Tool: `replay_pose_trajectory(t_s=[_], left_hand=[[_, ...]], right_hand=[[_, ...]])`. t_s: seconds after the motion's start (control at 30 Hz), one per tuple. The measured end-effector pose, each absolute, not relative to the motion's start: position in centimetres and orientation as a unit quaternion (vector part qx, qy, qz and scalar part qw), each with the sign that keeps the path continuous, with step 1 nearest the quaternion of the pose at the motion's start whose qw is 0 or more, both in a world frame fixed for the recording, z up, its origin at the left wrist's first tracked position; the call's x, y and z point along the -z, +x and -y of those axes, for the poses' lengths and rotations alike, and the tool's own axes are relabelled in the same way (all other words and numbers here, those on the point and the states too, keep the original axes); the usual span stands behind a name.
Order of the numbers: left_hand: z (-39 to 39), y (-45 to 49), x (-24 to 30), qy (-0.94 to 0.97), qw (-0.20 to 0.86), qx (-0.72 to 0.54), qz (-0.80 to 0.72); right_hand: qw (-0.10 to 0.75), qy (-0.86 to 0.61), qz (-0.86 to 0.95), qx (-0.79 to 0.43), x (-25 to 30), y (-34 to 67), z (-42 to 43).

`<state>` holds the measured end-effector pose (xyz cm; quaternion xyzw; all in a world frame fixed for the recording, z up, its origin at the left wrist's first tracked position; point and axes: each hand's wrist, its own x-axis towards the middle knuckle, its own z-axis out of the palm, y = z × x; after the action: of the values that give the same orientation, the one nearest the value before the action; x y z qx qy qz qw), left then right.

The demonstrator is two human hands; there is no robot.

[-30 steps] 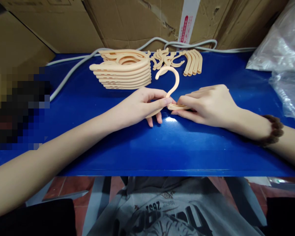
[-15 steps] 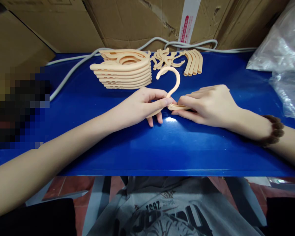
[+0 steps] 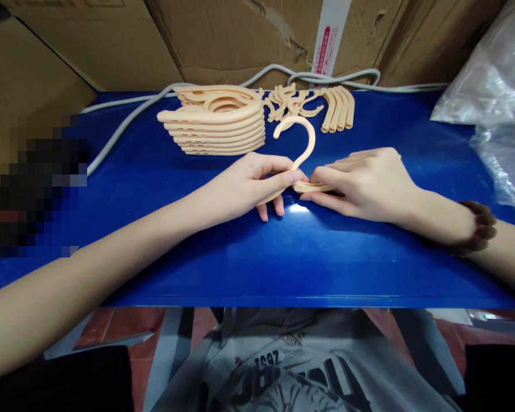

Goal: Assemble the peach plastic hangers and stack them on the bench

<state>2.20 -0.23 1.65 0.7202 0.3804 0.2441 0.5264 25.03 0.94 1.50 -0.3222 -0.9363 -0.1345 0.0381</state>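
Between my hands is a cream plastic clothes hanger [image 3: 309,140], its curved hook pointing up and away from me. My left hand [image 3: 261,182] is closed on it just below the hook, with the thumb on top and a pale arm of the hanger running under the palm. On the other side, my right hand [image 3: 360,182] pinches the right arm piece close to the joint under the hook. Most of both arm pieces is covered by my fingers. The hanger is over the blue table [image 3: 249,263].
A stack of cream hanger parts [image 3: 217,129] stands at the back left. Loose hook pieces [image 3: 292,103] and several curved arm pieces [image 3: 337,109] lie right of it. Behind them run a white cable [image 3: 129,134] and cardboard boxes [image 3: 249,40]. Clear plastic bags [image 3: 493,86] fill the back right.
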Motion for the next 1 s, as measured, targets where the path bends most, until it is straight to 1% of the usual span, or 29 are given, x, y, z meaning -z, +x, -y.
replay_pose_trajectory(t_s=[0.37,0.63,0.83,1.0], left_hand=[[0.27,2.24,-1.69,0.718,0.530,-0.241,-0.382],[0.28,2.35,-1.60,0.717,0.534,-0.250,-0.373],[0.37,2.35,-1.57,0.721,0.527,-0.245,-0.377],[0.41,2.46,-1.60,0.720,0.526,-0.245,-0.380]], right_hand=[[0.033,-0.327,0.935,0.136,-1.53,25.02,-0.84],[0.053,-0.316,0.936,0.143,-1.30,25.08,-1.02],[0.035,-0.317,0.938,0.136,-1.29,25.12,-1.14],[0.041,-0.315,0.938,0.141,-1.21,25.18,-1.23]])
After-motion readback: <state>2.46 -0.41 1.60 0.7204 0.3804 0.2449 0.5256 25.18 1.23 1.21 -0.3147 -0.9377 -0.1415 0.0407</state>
